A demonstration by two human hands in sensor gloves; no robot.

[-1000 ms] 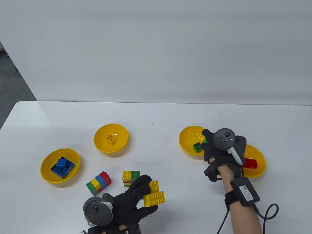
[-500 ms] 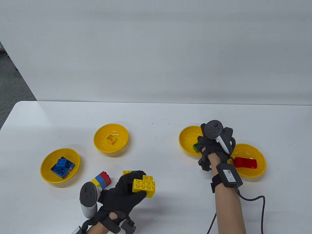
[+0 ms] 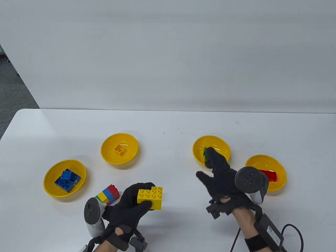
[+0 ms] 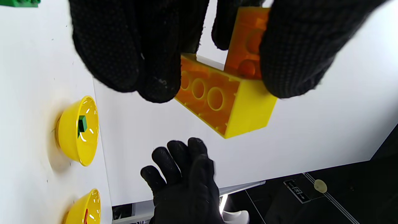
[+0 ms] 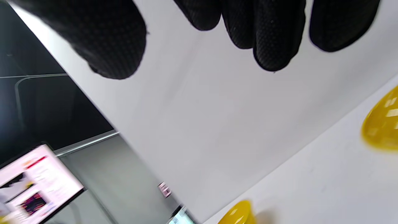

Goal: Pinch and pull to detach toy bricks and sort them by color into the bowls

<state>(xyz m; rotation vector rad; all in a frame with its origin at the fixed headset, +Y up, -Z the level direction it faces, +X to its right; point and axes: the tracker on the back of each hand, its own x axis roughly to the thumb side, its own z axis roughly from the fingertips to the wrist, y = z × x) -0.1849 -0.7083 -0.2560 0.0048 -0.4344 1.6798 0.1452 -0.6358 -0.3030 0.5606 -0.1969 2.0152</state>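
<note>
Your table view sits high in front of you, looking down and forward over the white table (image 3: 168, 123) at mid range, with both hands entering from the bottom edge. Your left wrist view is rolled sideways and very close behind the left hand (image 4: 161, 40), facing across to the right hand (image 4: 183, 177) and the green-brick bowl (image 4: 77, 130), which the table view shares (image 3: 211, 151). Your right wrist view is tilted, blurred, looking past fingertips (image 5: 273, 40) at table and wall.
</note>
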